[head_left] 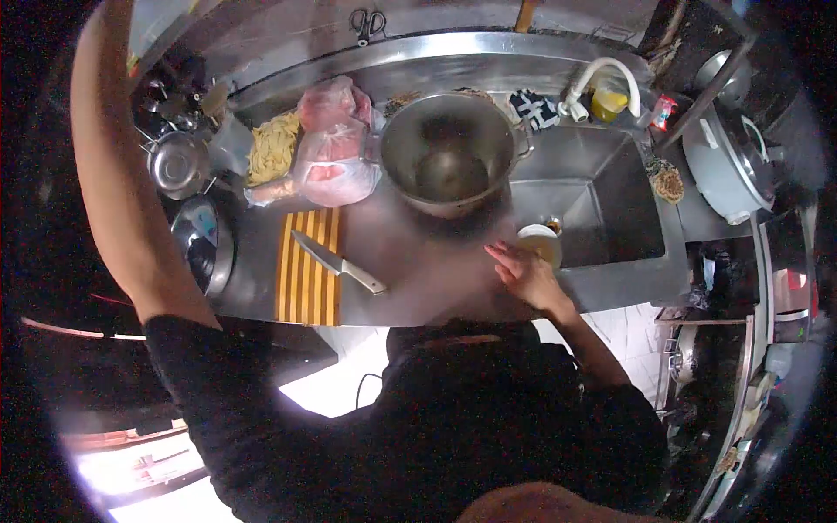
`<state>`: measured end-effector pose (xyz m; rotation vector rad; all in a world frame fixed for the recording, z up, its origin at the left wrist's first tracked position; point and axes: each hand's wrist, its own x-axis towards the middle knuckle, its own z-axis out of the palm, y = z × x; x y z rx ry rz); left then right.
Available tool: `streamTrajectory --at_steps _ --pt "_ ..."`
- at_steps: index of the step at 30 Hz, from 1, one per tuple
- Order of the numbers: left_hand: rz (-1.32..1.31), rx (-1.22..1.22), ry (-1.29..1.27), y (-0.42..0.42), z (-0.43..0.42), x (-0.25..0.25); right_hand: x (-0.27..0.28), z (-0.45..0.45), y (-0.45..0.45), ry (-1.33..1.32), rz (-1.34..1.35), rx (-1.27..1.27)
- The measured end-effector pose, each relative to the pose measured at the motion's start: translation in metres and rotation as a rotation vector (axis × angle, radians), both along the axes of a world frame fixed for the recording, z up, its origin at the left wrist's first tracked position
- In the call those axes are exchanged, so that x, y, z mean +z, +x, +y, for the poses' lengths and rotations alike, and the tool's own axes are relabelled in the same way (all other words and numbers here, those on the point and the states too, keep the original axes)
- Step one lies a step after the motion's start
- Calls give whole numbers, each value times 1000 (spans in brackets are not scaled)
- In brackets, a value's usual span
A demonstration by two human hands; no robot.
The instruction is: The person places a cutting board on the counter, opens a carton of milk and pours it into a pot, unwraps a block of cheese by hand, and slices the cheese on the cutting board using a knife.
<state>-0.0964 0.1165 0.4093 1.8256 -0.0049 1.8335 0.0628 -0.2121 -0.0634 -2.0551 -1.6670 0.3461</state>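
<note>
My right hand (528, 277) is over the front edge of the steel counter, its fingers stretched out to the left with nothing seen between them. Just beyond it, at the left rim of the sink, is a small white bowl (540, 235); I cannot tell whether the hand touches it. A large metal pot (447, 157) stands behind, in the middle of the counter. My left arm reaches up along the left side, and its hand is beyond the top edge of the view. A knife (336, 261) lies across a striped wooden cutting board (306, 292).
Pink plastic bags (334, 144) and yellowish strips (273, 148) lie left of the pot. Metal pans (177, 164) crowd the left end. To the right are the sink (615, 196), a white faucet (602, 74) and a white cooker (719, 161). Scissors (367, 26) lie at the back.
</note>
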Motion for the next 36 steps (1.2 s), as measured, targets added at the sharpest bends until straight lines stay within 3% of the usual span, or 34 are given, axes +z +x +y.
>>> streamTrajectory --at_steps 2,4,5,6,7,8,9,12,13,14,15,18,21,24,25,29,33,36 --pt "85 193 -19 -42 -18 -39 34 12 -19 -157 444 -28" --pt "257 297 101 -93 -19 -96 24 32 -36 239 410 23" --pt "207 138 -102 -102 -32 -125 21 41 -42 438 387 47" --pt "158 -24 -305 -104 -50 -158 27 47 -48 444 405 17" --pt "208 181 -421 -107 -65 -198 39 53 -54 450 423 -12" --pt "373 390 -218 -119 -64 -244 51 56 -59 456 442 -44" --pt "481 450 -47 -113 -98 -269 63 56 -65 389 383 -83" --pt "537 -60 -636 -110 -131 -374 70 54 -70 219 306 -213" --pt "295 -123 -763 -93 -142 -445 49 53 -65 182 343 -264" --pt "431 -71 -599 -91 -137 -478 38 54 -62 153 390 -300" --pt "505 -189 -738 -87 -145 -479 37 56 -63 106 486 -332" --pt "553 -169 -732 -74 -152 -504 35 62 -82 164 593 -399" --pt "664 -170 -670 -74 -153 -529 28 66 -94 33 500 -453" --pt "555 -301 -703 -82 -151 -533 27 73 -105 249 307 -359" --pt "612 -418 -752 -85 -147 -560 32 75 -111 226 201 -370" --pt "639 -506 -754 -99 -149 -537 43 88 -122 265 -114 -280" --pt "563 -399 -595 -97 -141 -510 46 97 -118 196 -263 -269" --pt "828 -201 -460 -96 -139 -500 56 108 -117 -71 -389 -306"
